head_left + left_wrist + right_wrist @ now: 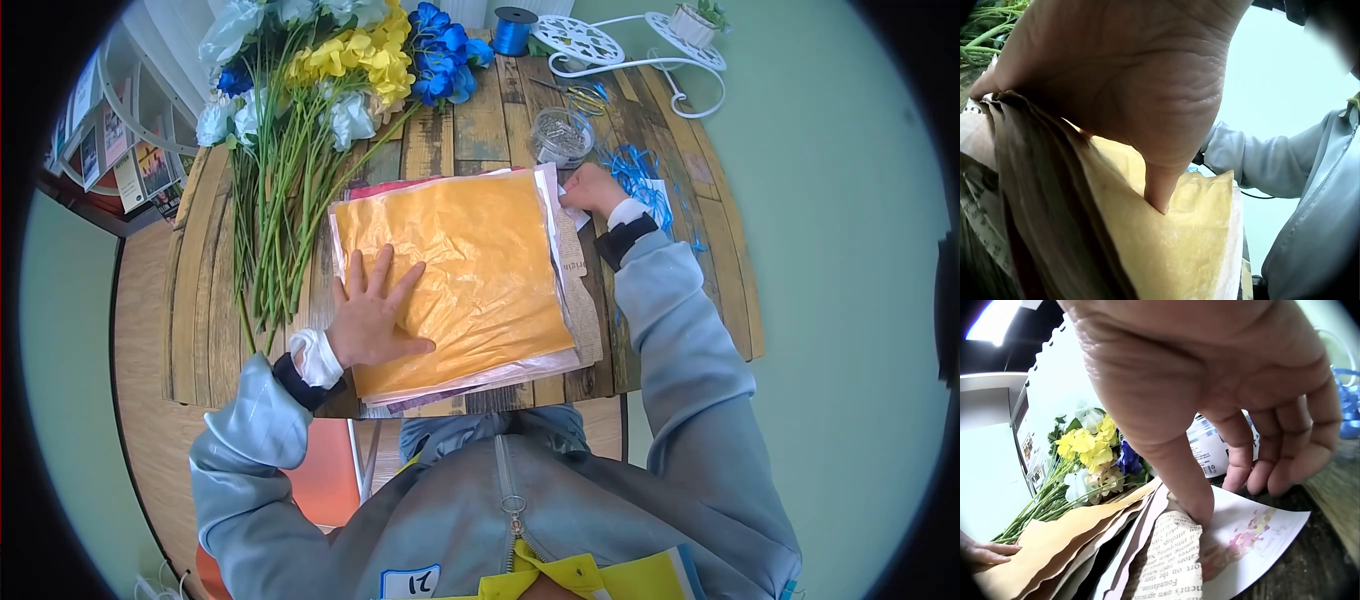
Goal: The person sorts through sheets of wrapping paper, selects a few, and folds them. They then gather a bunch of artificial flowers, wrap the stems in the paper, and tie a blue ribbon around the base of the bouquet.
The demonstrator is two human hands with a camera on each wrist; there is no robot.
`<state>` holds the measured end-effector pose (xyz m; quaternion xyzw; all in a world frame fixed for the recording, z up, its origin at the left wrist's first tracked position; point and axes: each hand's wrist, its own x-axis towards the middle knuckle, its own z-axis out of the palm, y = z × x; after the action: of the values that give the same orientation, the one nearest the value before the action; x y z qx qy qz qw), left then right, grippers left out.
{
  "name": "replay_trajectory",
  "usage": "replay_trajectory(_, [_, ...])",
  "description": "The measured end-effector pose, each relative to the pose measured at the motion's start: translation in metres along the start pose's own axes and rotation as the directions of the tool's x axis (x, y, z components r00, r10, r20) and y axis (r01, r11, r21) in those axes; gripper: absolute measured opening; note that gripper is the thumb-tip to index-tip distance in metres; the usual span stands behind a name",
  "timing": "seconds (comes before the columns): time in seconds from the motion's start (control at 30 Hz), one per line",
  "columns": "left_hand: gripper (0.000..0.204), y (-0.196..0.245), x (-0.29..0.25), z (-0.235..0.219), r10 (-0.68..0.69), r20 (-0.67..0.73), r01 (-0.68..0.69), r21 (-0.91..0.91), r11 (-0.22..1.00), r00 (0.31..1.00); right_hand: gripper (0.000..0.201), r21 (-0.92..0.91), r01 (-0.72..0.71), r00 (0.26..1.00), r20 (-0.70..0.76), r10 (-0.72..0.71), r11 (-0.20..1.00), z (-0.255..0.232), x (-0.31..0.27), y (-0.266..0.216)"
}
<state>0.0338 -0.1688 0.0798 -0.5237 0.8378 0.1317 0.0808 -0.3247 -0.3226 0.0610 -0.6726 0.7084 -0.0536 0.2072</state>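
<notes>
My left hand (372, 322) rests with spread fingers on the orange wrapping paper (475, 255), the top sheet of a layered stack. In the left wrist view the thumb (1161, 194) presses into that sheet, beside the stack's many edges. At the stack's upper right corner, my right hand (592, 190) has curled fingers. It pinches a white card (1250, 540) with a pink flower print, the thumb lying on the card close to the newsprint-patterned paper (1163, 562). Part of the card is hidden under the newsprint sheet.
Long-stemmed artificial flowers (350, 60) lie at the left and back. A clear tub of pins (562, 137), scissors (588, 98), a blue ribbon spool (514, 32), tangled blue ribbon (640, 180) and a white metal stand (580, 42) are at the back and right.
</notes>
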Motion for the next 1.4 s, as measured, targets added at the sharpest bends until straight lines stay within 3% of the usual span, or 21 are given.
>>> replay_trajectory(0.1, [0.104,0.001,0.0,-0.002,-0.008,0.01,0.008,-0.003,1.0,1.0,0.024,0.021,0.005,0.998,-0.058,-0.004,1.0,0.007,0.002,0.004])
replay_trajectory(0.4, [0.103,-0.001,0.0,0.001,-0.001,-0.007,0.001,-0.005,1.0,1.0,0.021,0.224,-0.096,0.995,0.018,0.094,0.97,-0.01,-0.02,0.017])
replay_trajectory(0.47, [0.103,-0.001,0.0,0.002,0.002,-0.012,-0.002,-0.009,1.0,1.0,0.026,0.12,-0.162,0.978,-0.11,0.175,0.98,-0.017,-0.029,0.029])
replay_trajectory(0.63, [0.103,0.0,0.0,-0.001,-0.014,-0.014,0.014,-0.005,1.0,1.0,0.027,0.16,-0.166,0.934,-0.29,0.207,0.973,-0.016,-0.045,0.047])
replay_trajectory(0.73, [0.101,0.002,-0.004,-0.006,-0.03,-0.006,0.03,-0.021,0.999,1.0,0.046,-0.26,-0.061,0.772,-0.624,-0.12,0.964,-0.01,-0.059,0.037])
replay_trajectory(0.77, [0.099,0.001,-0.006,-0.005,-0.032,-0.097,0.028,-0.046,0.999,0.995,0.055,-0.135,0.09,0.843,-0.518,-0.148,0.987,-0.011,-0.063,0.035])
replay_trajectory(0.8, [0.096,0.002,-0.008,-0.005,-0.034,-0.187,0.021,-0.07,0.997,0.982,0.055,-0.137,0.1,0.846,-0.51,-0.157,0.985,-0.011,-0.074,0.021])
replay_trajectory(0.87, [0.089,-0.001,-0.015,-0.005,-0.064,-0.24,0.042,-0.096,0.995,0.969,0.061,0.188,0.095,0.989,-0.128,-0.071,0.978,-0.006,-0.102,-0.01])
replay_trajectory(0.9, [0.086,-0.004,-0.017,-0.003,-0.111,-0.245,0.076,-0.148,0.986,0.963,0.061,0.187,0.098,0.99,-0.122,-0.076,0.977,-0.002,-0.116,-0.022])
replay_trajectory(0.97, [0.084,-0.012,-0.019,0.0,-0.162,-0.251,0.111,-0.203,0.973,0.954,0.071,0.1,0.185,0.981,0.036,-0.189,0.978,0.005,-0.14,-0.04])
replay_trajectory(1.07, [0.079,-0.018,-0.022,0.01,-0.17,-0.239,0.1,-0.279,0.955,0.956,0.078,-0.059,0.301,0.953,-0.029,-0.303,0.952,0.018,-0.156,-0.044])
replay_trajectory(1.13, [0.076,-0.019,-0.021,0.011,-0.134,-0.31,0.039,-0.294,0.955,0.941,0.077,-0.129,0.253,0.967,0.039,-0.25,0.959,0.022,-0.163,-0.048])
replay_trajectory(1.33, [0.068,-0.022,-0.019,0.012,-0.164,-0.296,-0.02,-0.535,0.845,0.941,0.071,0.025,0.207,0.978,-0.042,-0.206,0.978,0.038,-0.164,-0.048])
replay_trajectory(1.4, [0.066,-0.022,-0.019,0.011,-0.167,-0.269,-0.022,-0.583,0.812,0.949,0.067,0.018,0.223,0.965,-0.147,-0.218,0.975,0.044,-0.164,-0.046])
